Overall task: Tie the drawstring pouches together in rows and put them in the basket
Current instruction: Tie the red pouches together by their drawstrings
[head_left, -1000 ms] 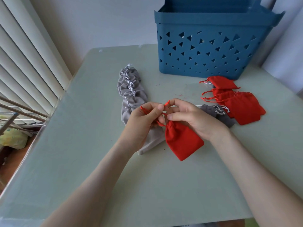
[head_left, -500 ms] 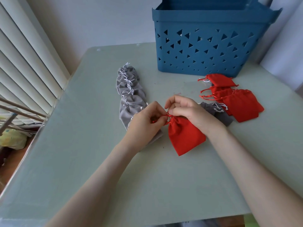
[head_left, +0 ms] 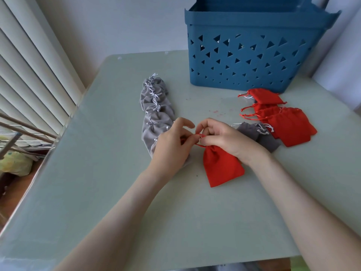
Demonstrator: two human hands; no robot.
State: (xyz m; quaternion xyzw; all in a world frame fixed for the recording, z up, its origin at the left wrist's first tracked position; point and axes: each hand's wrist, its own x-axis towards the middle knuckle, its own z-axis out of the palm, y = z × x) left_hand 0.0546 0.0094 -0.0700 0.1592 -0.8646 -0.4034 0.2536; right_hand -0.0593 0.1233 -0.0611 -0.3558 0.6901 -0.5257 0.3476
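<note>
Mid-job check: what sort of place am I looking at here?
Likely a home room rather than a workshop: a small pale-green table against a plain wall, slatted window blinds on the left, and a blue plastic basket behind the red pouch.

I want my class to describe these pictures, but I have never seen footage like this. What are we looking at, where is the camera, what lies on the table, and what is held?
No machine here: a person works with two bare hands. The camera is worn on the head and looks forward and down, so both arms reach in from the bottom edge. On the pale table stands a blue basket at the far side. Left of centre lies a row of grey pouches tied together. On the right is a pile of red pouches with a loose grey pouch beside it. In the middle lies one red pouch. The left hand and right hand both pinch its drawstring, apparently tying it. The basket's inside is hidden.
</note>
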